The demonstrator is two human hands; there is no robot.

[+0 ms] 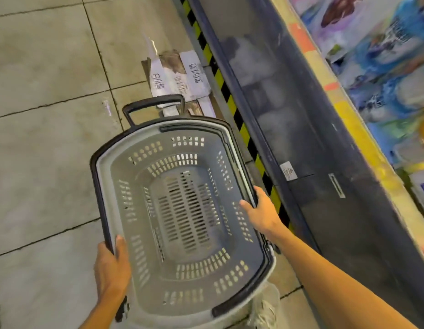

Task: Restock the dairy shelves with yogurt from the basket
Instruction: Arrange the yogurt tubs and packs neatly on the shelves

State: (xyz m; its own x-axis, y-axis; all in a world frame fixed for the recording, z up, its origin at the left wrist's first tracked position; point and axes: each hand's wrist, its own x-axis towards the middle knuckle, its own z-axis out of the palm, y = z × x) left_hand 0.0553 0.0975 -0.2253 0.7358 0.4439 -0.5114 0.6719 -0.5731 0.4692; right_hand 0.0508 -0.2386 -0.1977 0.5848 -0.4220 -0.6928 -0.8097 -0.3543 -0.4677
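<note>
A grey plastic basket point(182, 210) with slotted walls and a black rim is held over the tiled floor, and nothing lies inside it. My left hand point(111, 267) grips its near left rim. My right hand point(261, 210) grips its right rim, thumb inside. A black pull handle point(154, 104) sticks out at the basket's far end. To the right runs the dairy shelf point(384, 67), blurred, with blue and white yogurt packs behind a yellow price rail point(325, 74).
The chiller's dark base point(289, 115) with a yellow and black hazard strip point(220, 77) runs along the right. Flattened cardboard point(180, 74) with printed labels lies on the floor beyond the basket. Beige floor tiles point(52, 91) spread to the left.
</note>
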